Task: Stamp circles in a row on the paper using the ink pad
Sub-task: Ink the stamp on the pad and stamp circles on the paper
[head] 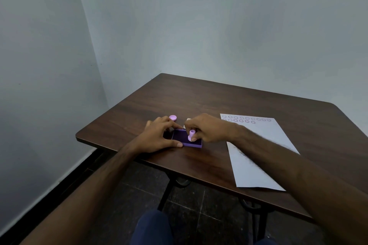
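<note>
On the dark table (pixel 199 93), the left hand (pixel 159 135) gripped the purple ink pad (pixel 186 141) by its edges while the right hand (pixel 207 129) pinched the stamp (pixel 191 135) onto it; the stamped paper (pixel 256 145) lay to the right.

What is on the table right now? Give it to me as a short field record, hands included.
surface: dark wooden table
ink pad: open, purple, near front edge
stamp: lilac, standing on the pad
right hand: pinching the stamp
left hand: steadying the ink pad's left side
cap: lilac, behind the left hand
paper: right of pad, two rows of circles at its far edge, second row shorter
</note>
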{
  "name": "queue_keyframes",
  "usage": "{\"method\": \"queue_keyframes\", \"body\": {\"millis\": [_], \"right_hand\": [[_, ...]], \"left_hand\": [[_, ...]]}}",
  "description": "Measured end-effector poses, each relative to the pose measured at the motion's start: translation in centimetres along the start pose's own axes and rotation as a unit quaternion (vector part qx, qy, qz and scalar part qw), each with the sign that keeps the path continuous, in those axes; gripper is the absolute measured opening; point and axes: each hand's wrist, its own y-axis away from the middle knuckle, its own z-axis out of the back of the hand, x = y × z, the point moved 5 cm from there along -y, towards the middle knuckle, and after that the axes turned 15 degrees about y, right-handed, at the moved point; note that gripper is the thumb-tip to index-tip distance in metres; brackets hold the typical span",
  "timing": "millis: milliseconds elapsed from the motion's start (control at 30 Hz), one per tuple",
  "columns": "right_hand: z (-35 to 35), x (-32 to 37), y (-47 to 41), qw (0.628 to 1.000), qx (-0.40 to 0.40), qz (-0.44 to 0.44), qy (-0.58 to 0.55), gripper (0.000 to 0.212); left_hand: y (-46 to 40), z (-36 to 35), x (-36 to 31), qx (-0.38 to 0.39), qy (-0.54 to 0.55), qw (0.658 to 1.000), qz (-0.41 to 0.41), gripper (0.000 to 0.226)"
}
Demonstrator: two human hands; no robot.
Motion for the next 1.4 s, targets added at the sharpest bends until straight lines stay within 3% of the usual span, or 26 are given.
{"method": "queue_keyframes", "body": {"millis": [133,367,433,533,600,667,767,833,900,1000,1067,1200,1400], "right_hand": [[0.0,0.0,-0.2,1.0,0.01,0.011,-0.007,0.012],[-1.2,0.2,-0.8,0.993,0.001,-0.119,-0.014,0.023],[-1.3,0.4,-0.8,0.99,-0.011,-0.14,-0.017,0.018],[-1.0,0.2,-0.2,0.988,0.007,-0.144,-0.051,0.016],[-0.4,-0.9,0.9,0.98,-0.025,-0.158,-0.121,0.017],[0.0,-2.9,2.8,0.929,-0.093,-0.196,-0.299,0.016],[-0.2,-6.5,6.2,0.788,-0.198,-0.216,-0.542,0.008],[-0.9,-8.7,8.5,0.715,-0.238,-0.234,-0.614,0.01],[-1.9,-10.5,10.6,0.688,-0.258,-0.264,-0.624,0.015],[-3.3,-12.5,13.1,0.703,-0.288,-0.333,-0.559,0.023],[-3.9,-13.3,14.2,0.712,-0.31,-0.367,-0.512,0.023],[-5.1,-13.3,15.5,0.742,-0.306,-0.384,-0.457,0.021],[-6.1,-13.1,17.7,0.751,-0.29,-0.349,-0.48,0.025]], "left_hand": [[-0.1,-0.1,0.3,0.001,-0.004,1.0,0.0,0.056],[0.0,-0.1,0.3,0.004,-0.016,1.0,0.001,0.058],[0.1,-0.1,0.2,0.005,-0.021,1.0,0.0,0.058],[0.1,0.0,0.0,0.012,-0.024,1.0,0.009,0.056],[0.3,0.1,-0.1,0.014,-0.026,1.0,0.013,0.056],[0.4,0.2,-0.1,0.005,-0.031,0.999,0.016,0.06],[0.3,0.3,-0.1,-0.003,-0.046,0.999,0.029,0.064],[0.3,0.4,-0.3,-0.009,-0.071,0.997,0.023,0.061],[0.4,0.5,-1.2,-0.045,-0.104,0.993,-0.021,0.055],[0.3,-0.1,-3.8,-0.118,-0.079,0.985,-0.099,0.034],[-0.7,-1.7,-5.9,-0.119,-0.069,0.982,-0.13,0.021],[-3.9,-6.4,-9.3,-0.046,-0.058,0.985,-0.157,0.014],[-6.7,-11.7,-11.0,0.05,-0.039,0.985,-0.161,0.028]]}}
